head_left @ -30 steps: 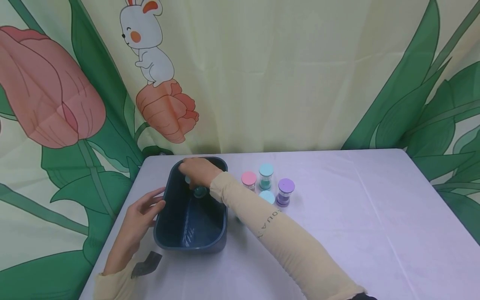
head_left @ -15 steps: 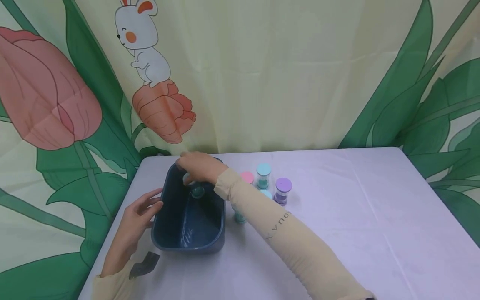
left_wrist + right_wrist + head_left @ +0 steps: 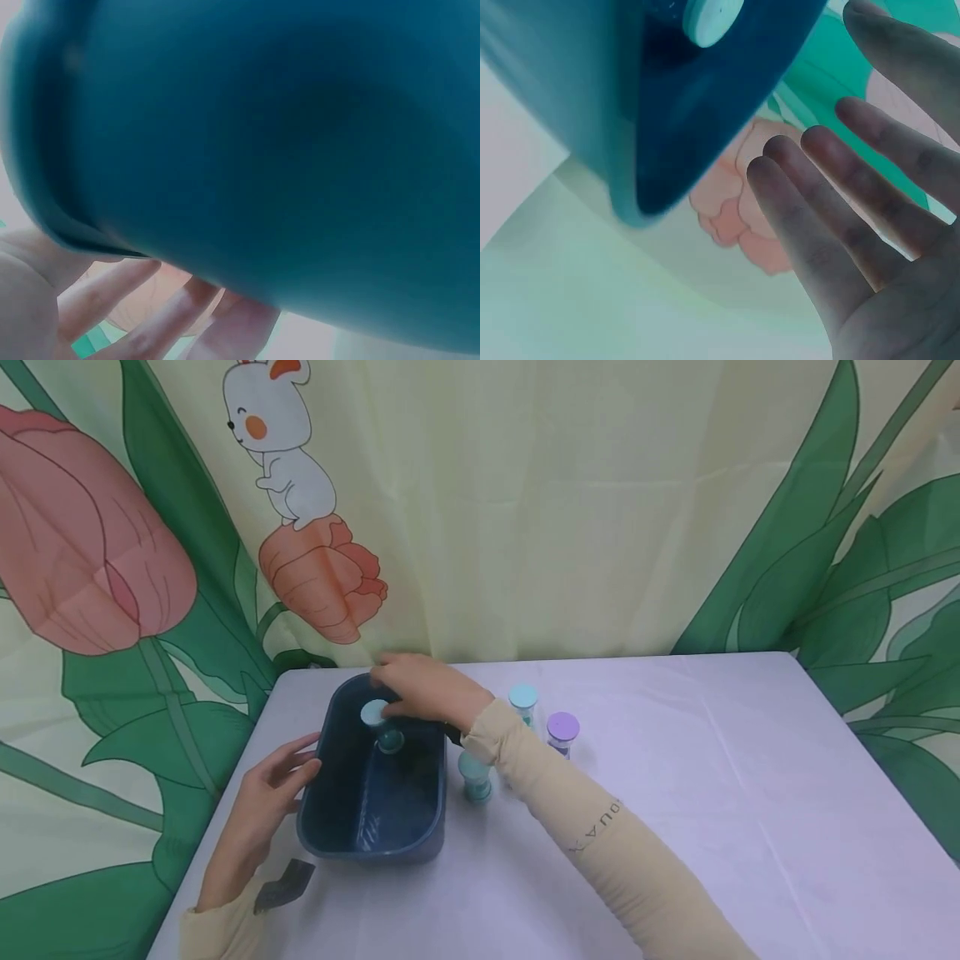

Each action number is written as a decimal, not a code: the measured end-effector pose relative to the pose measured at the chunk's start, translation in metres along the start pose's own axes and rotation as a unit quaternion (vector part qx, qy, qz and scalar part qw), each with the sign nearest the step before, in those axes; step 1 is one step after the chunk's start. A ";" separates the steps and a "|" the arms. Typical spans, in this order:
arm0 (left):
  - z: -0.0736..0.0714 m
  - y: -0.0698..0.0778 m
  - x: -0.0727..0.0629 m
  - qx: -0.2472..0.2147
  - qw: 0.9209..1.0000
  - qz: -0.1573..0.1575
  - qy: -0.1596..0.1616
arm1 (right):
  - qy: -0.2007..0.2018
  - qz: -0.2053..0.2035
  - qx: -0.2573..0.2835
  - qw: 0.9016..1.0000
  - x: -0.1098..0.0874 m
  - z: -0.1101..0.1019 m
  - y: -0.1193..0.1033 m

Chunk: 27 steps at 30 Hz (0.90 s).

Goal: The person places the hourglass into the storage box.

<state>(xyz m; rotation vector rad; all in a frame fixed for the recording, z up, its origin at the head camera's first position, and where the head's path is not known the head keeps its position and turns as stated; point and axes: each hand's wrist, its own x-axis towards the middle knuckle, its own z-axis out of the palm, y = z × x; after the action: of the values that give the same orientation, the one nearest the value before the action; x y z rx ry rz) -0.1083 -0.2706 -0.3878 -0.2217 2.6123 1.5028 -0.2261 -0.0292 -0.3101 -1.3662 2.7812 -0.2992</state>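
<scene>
The bin [image 3: 341, 793] stands upright on the counter [image 3: 675, 735], near the far left corner, its length running from the far edge toward the near edge. Inside, toward the bin's far end, is the blue hourglass [image 3: 375, 713], pale cap uppermost; it appears to be upright.

The right hand [image 3: 427, 689] hovers over the bin's far right corner. Its grip is wide and holds nothing: the right wrist view shows straight, parted fingers [image 3: 799, 236] well apart from the cap. In the head view the thumb overlaps the space just beside it.

The left hand [image 3: 266, 797] is at the bin's left wall, between the bin and the counter's left edge. Its grip is wide, with spread fingers [image 3: 169, 322] laid against the wall.

Just beside the bin's right wall stands the teal hourglass [image 3: 474, 770]. Farther right, toward the counter's far edge, are the pale hourglass [image 3: 522, 697] and the purple hourglass [image 3: 562, 727], both partly hidden by the right sleeve [image 3: 622, 852], which is beige with dark lettering. Beyond the far edge hangs a printed curtain [image 3: 562, 527].
</scene>
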 end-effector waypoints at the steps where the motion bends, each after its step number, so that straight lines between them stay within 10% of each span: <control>1: 0.000 0.000 0.000 0.000 1.000 0.002 0.000 | 0.004 0.001 0.004 1.000 -0.004 -0.001 0.002; 27: 0.001 -0.003 0.001 -0.001 1.000 -0.006 -0.001 | 0.081 0.105 0.052 0.990 -0.095 -0.004 0.053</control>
<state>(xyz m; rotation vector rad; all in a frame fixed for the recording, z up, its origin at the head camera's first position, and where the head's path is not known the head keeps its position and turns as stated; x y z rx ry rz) -0.1086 -0.2714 -0.3909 -0.2350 2.6036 1.5025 -0.2092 0.0778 -0.3212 -1.0610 2.9578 -0.5592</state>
